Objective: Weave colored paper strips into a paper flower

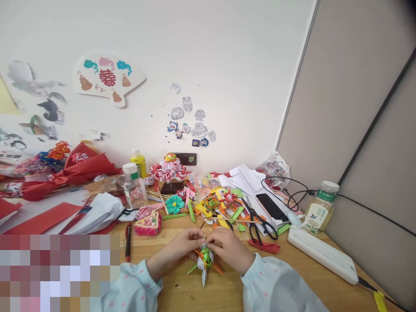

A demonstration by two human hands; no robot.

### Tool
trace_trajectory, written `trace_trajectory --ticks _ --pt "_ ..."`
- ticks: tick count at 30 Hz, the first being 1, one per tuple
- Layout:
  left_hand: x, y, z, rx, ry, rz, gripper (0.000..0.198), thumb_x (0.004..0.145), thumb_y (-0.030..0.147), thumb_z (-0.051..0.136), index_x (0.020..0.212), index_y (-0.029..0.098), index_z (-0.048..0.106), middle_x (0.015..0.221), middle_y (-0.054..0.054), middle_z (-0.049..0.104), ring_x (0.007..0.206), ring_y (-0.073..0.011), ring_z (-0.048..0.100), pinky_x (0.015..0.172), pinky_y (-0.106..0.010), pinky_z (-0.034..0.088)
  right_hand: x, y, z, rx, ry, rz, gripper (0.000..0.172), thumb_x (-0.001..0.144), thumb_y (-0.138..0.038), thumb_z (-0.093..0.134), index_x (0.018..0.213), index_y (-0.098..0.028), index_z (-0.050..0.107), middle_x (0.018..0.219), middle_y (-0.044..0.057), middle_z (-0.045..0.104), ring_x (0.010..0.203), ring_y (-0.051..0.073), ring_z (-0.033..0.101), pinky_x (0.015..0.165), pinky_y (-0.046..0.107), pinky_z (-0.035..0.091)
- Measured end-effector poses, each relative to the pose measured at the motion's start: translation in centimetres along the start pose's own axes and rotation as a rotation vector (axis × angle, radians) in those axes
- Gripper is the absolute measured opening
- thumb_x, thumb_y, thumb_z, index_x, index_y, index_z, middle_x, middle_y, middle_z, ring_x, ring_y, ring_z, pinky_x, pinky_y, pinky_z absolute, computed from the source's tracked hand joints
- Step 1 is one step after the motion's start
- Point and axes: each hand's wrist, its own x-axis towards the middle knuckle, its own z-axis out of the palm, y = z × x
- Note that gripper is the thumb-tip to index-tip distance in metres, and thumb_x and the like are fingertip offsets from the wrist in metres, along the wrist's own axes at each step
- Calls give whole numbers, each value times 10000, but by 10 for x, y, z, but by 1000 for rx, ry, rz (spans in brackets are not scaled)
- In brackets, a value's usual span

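Origami (206,256) between left grip (184,243), right grip (229,247)

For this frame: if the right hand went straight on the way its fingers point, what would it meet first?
The right hand points leftward at the folded paper piece it pinches; just beyond that it would probably meet the left hand, whose fingertips pinch the same piece.

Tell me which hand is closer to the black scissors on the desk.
Right. The right hand lies just left of the scissors, not touching; the left hand is farther left, beyond the folded paper piece both pinch.
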Motion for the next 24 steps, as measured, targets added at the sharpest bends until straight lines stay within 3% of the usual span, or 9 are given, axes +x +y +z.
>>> trace_trajectory --ticks 3,9,17,24 --pt "4 -4 0 11 59 33 383 584 458 717 684 160 498 599 55 519 513 -100 526 471 -220 429 0 -2 0 7 13 -66 139 845 -138 528 768 -185 633 700 2 635 691 147 556 652 240 442" --pt "9 -1 2 116 178 137 400 563 488 714 608 150 506 524 64 482 492 -86 452 485 -211 361 1 -6 -3 -10 -6 -263 343 944 -200 291 819 -168 608 774 62 625 755 174 529 686 286 447" --pt "9 -2 2 229 294 235 336 650 468 619 590 162 494 525 63 457 498 -105 440 479 -217 351 0 -12 -2 158 22 50 146 892 -229 468 895 -188 608 858 36 623 847 168 540 770 284 429" --pt "11 -6 2 346 403 302 252 700 386 548 581 168 504 538 54 445 532 -127 435 509 -232 347 -1 -17 5 154 7 85 122 884 -275 496 936 -199 576 941 44 577 924 194 496 832 323 393"
